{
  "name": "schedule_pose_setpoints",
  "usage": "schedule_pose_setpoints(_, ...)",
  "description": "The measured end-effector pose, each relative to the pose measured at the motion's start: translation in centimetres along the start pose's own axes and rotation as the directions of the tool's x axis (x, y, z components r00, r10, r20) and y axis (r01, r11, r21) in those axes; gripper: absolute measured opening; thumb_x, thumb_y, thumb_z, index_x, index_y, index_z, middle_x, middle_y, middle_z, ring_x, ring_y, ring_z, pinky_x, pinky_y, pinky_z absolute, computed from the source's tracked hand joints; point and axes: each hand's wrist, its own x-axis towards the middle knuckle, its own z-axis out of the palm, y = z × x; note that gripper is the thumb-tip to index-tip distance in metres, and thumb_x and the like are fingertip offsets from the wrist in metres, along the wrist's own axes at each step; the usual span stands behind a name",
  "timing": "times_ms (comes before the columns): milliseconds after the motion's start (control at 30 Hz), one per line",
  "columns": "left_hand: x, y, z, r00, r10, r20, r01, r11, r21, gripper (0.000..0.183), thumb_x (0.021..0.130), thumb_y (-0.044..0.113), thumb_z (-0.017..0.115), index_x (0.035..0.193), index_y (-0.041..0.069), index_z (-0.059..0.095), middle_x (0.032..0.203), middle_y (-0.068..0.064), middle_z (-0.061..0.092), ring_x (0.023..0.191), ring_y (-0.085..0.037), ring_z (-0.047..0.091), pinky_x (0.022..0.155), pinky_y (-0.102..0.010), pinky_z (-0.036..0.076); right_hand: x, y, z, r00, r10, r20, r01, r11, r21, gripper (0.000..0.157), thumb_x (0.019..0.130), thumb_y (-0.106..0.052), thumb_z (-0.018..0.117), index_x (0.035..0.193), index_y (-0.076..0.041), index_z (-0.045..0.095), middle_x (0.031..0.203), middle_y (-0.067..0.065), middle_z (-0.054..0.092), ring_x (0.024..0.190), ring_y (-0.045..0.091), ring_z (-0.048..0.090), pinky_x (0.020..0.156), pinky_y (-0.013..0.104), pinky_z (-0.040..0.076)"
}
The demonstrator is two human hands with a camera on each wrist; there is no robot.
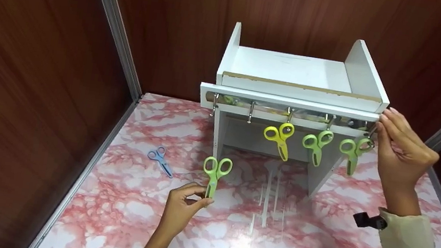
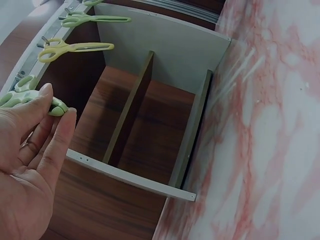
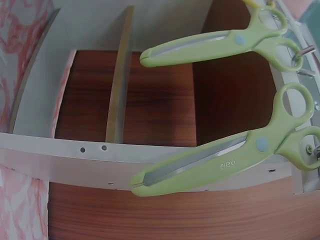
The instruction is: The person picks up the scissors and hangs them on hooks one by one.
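Between thumb and fingers, my left hand [image 1: 184,206] pinches green scissors [image 1: 214,175] by the blade end, handles up, in front of the white shelf. My right hand [image 1: 406,156] has its fingertips at the right end of the hook rail [image 1: 291,119]; the head view does not show clearly how firmly they grip. From the rail's hooks hang yellow scissors [image 1: 279,139] and two green pairs, the middle green scissors [image 1: 317,146] and the rightmost green scissors [image 1: 353,155], nearest my right hand. Two hooks at the left, such as the hook [image 1: 251,112], carry no scissors.
Blue scissors [image 1: 160,161] lie on the red-and-white marbled table [image 1: 124,210], left of the white shelf [image 1: 368,71]. Brown wood-grain panels [image 1: 167,11] with metal edge strips stand behind and at both sides. White streaks mark the tabletop before the shelf.
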Motion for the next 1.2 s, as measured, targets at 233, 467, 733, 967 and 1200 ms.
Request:
schedule_pose_setpoints(233,0.4,0.5,0.2,0.999,0.045,-0.011,-0.045,0.998,-0.032,0.014,0.083,0.001,0.082,0.096,0.006,0.079,0.093,-0.006,0.073,0.086,-0.016,0.068,0.072,-0.035,0.064,0.0,0.0,0.0,1.0,0.001,0.002,-0.001,1.0,-0.004,0.013,0.077,0.017,0.078,0.087,0.009,0.078,0.094,0.028,0.073,0.099,0.038,0.073,0.095,0.04,0.058)
schedule_pose_setpoints(467,0.8,0.8,0.4,0.995,0.099,-0.003,-0.099,0.994,-0.043,0.014,0.084,0.004,0.082,0.096,0.012,0.08,0.091,-0.004,0.073,0.085,-0.02,0.069,0.07,-0.035,0.064,0.1,0.0,0.0,1.0,-0.003,0.0,0.003,1.0,-0.009,0.014,0.076,0.017,0.079,0.087,0.008,0.078,0.094,0.028,0.073,0.099,0.039,0.073,0.094,0.039,0.058)
schedule_pose_setpoints(733,1.2,1.3,0.7,0.994,0.108,-0.006,-0.108,0.992,-0.059,0.013,0.085,0.008,0.082,0.097,0.008,0.079,0.095,-0.007,0.073,0.085,-0.018,0.07,0.07,-0.035,0.064,0.0,-0.1,-0.2,1.0,-0.004,0.019,0.005,1.0,-0.009,0.016,0.077,0.018,0.078,0.09,0.008,0.078,0.098,0.028,0.073,0.102,0.034,0.073,0.096,0.039,0.057)
schedule_pose_setpoints(967,1.7,1.4,0.9,0.993,0.115,-0.023,-0.116,0.991,-0.072,0.012,0.084,0.007,0.082,0.095,0.01,0.079,0.095,-0.005,0.073,0.081,-0.019,0.071,0.069,-0.034,0.064,-0.1,-0.1,-0.3,0.999,-0.007,0.036,0.007,1.0,-0.01,0.019,0.077,0.019,0.077,0.092,0.007,0.078,0.099,0.028,0.073,0.103,0.036,0.072,0.096,0.038,0.057)
schedule_pose_setpoints(1200,2.6,1.9,1.1,0.991,0.131,-0.033,-0.133,0.988,-0.073,0.012,0.084,0.013,0.084,0.095,0.01,0.079,0.094,-0.006,0.073,0.08,-0.02,0.071,0.068,-0.035,0.063,0.0,0.0,-0.3,0.999,-0.016,0.031,0.016,1.0,-0.004,0.019,0.077,0.019,0.077,0.092,0.008,0.078,0.099,0.03,0.072,0.103,0.035,0.073,0.096,0.037,0.057)
